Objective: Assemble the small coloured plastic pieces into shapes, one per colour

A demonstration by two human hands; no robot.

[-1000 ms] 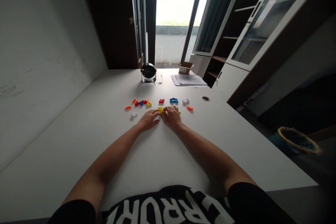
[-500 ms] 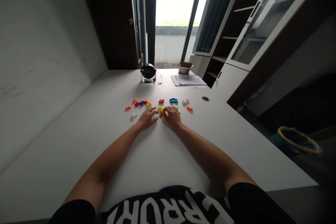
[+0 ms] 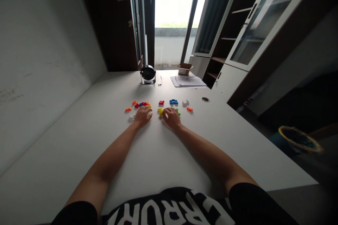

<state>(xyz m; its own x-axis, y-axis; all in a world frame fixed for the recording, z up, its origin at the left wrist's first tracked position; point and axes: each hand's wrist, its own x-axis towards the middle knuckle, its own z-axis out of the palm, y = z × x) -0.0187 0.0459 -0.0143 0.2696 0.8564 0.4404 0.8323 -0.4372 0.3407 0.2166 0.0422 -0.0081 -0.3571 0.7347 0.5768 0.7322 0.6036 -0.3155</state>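
My right hand [image 3: 172,118] rests on the white table, its thumb and fingers closed at the right edge of a yellow plastic piece [image 3: 160,111]. Beside its far side a green piece [image 3: 178,112] is partly covered by the fingers. My left hand [image 3: 143,116] lies to the left with thumb and fingers apart. It reaches the near edge of a small cluster, where another yellow piece [image 3: 149,106] is partly hidden by the fingers. Red [image 3: 136,105] and blue pieces lie in that cluster. A white piece [image 3: 131,117] is half covered by my left wrist.
Behind my hands lie a red piece [image 3: 161,102], a blue piece [image 3: 173,102] and a white piece [image 3: 185,102]. Orange pieces [image 3: 189,109] sit at both sides. Farther back stand a round black device [image 3: 148,74], papers [image 3: 188,82] and a small cardboard box [image 3: 185,69].
My left hand has moved left, away from the yellow piece in the middle, to the cluster. My right hand stays at the yellow piece. The view has shifted slightly.
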